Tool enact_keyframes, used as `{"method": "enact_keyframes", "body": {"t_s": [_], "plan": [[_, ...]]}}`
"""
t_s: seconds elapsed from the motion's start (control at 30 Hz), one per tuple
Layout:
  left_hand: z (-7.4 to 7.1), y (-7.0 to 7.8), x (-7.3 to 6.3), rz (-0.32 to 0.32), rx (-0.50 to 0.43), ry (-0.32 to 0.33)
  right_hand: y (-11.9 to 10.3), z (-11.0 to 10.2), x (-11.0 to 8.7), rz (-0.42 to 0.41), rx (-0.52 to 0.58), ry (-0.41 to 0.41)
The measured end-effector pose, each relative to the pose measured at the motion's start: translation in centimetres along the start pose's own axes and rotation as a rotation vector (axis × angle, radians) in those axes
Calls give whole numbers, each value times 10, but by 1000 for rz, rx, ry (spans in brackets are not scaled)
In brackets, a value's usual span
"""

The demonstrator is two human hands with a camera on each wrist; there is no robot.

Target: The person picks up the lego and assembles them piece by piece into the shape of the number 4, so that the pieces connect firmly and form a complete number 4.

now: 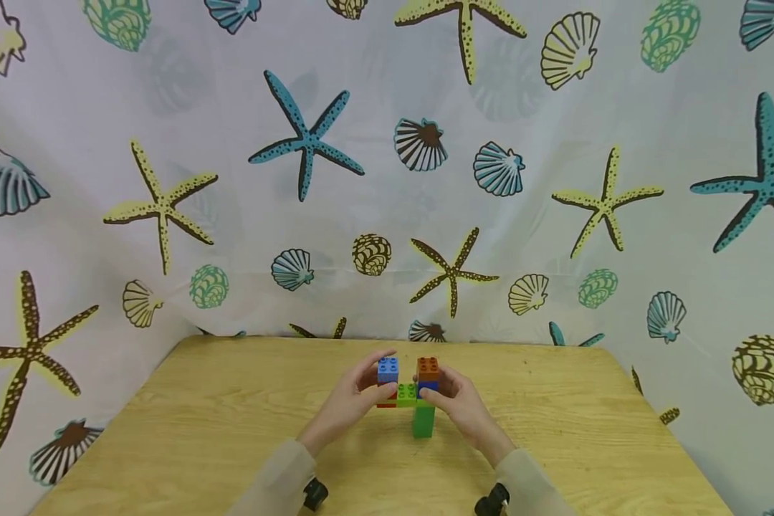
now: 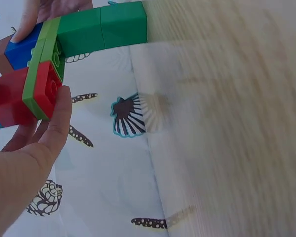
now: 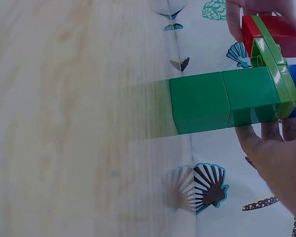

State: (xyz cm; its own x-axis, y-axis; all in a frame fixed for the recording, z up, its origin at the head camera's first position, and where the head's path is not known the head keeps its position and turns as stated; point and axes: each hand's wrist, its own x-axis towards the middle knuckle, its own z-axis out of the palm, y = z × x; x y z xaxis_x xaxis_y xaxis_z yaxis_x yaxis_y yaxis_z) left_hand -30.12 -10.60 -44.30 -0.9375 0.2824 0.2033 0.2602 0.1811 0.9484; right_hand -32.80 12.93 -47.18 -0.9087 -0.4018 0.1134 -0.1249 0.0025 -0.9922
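Note:
A toy building-brick structure is held between both hands, over the middle of the table. On its left, a light blue brick [image 1: 388, 367] tops red bricks [image 2: 12, 96]. On its right, a brown brick [image 1: 428, 367] sits above a dark blue brick [image 2: 23, 49], with two stacked green bricks [image 3: 200, 103] lowest. A lime-green flat brick [image 1: 406, 394] bridges the two sides. My left hand [image 1: 355, 398] grips the red side, thumb in front and fingers behind. My right hand [image 1: 462, 401] grips the dark blue brick, its thumb across the front.
The wooden table [image 1: 232, 408] stretches out on both sides of the structure. Behind it hangs a white cloth [image 1: 361, 208] printed with starfish and shells, which also runs along the left and right. Dark wrist devices [image 1: 314, 494] show at both sleeves.

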Motion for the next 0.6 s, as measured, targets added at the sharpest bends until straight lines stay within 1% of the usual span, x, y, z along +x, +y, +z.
{"method": "enact_keyframes", "body": {"t_s": [0.2, 0.33, 0.47, 0.6], "plan": [[-8, -7, -4, -16, 50, -30, 1, -1, -2, -8, -8, 2], [-10, -12, -5, -2, 65, -39, 1, -2, -3, 0, -48, -29], [-11, -17, -7, 12, 65, -17, 2, -5, -5, 25, -95, -64], [-10, -18, -6, 7, 66, 9, 4, -7, -4, 38, -105, -57]]}}
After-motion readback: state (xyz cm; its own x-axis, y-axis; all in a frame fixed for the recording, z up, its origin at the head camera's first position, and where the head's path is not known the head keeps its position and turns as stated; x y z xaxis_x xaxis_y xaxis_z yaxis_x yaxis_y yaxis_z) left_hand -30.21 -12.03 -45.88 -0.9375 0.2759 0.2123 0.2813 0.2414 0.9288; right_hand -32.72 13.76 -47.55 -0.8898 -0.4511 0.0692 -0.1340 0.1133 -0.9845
